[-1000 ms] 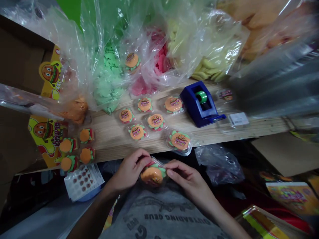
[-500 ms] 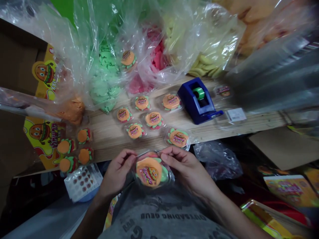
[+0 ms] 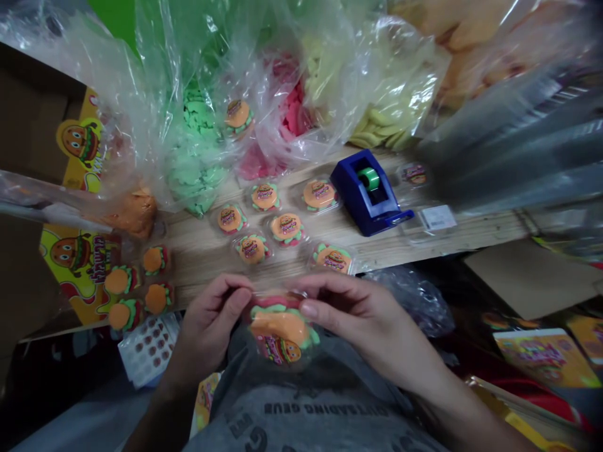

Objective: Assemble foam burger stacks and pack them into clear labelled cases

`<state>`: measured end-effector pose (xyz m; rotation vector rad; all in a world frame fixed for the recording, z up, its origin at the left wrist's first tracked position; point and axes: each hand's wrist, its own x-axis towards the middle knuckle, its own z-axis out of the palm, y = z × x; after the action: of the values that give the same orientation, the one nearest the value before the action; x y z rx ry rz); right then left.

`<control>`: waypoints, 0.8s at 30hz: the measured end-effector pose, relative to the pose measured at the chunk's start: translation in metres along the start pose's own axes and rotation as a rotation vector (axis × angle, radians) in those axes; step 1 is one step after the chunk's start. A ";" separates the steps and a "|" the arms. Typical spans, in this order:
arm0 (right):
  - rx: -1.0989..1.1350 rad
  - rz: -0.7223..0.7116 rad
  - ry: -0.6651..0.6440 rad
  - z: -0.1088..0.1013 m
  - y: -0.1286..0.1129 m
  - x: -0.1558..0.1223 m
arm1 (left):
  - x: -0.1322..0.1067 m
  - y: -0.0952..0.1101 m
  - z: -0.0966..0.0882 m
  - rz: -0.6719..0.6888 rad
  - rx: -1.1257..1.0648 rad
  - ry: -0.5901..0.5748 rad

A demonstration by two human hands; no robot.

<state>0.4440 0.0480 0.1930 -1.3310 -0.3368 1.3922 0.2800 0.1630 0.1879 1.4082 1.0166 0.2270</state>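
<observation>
Close to my body I hold a burger-shaped candy in a clear plastic shell, tilted so its layered side and its cartoon sticker show. My left hand pinches the shell's left edge between thumb and fingers. On the other edge, my right hand is closed with thumb and forefinger. Just beyond my fingers lies another packed burger at the table's edge. Several more packed burgers, one of them a stickered burger, lie on the wooden table.
A blue tape dispenser stands right of the burgers. Plastic bags of green pieces, pink pieces and yellow pieces line the back. Unstickered burgers sit at left above a sticker sheet.
The packed burger in my hands has tipped, so its layered side now faces up and the stickered top leans toward my body. Both hands still grip its edges.
</observation>
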 end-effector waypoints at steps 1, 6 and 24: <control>-0.015 0.024 -0.021 -0.002 0.007 0.000 | 0.000 -0.004 0.001 -0.001 0.056 -0.039; -0.039 0.007 -0.031 -0.010 0.041 -0.003 | -0.002 -0.019 0.007 -0.087 0.167 -0.148; -0.182 0.062 -0.086 -0.011 0.085 -0.005 | 0.017 -0.038 0.012 -0.051 0.162 -0.294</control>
<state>0.4091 0.0104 0.1245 -1.4422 -0.4931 1.5014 0.2820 0.1582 0.1445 1.5073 0.8399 -0.1007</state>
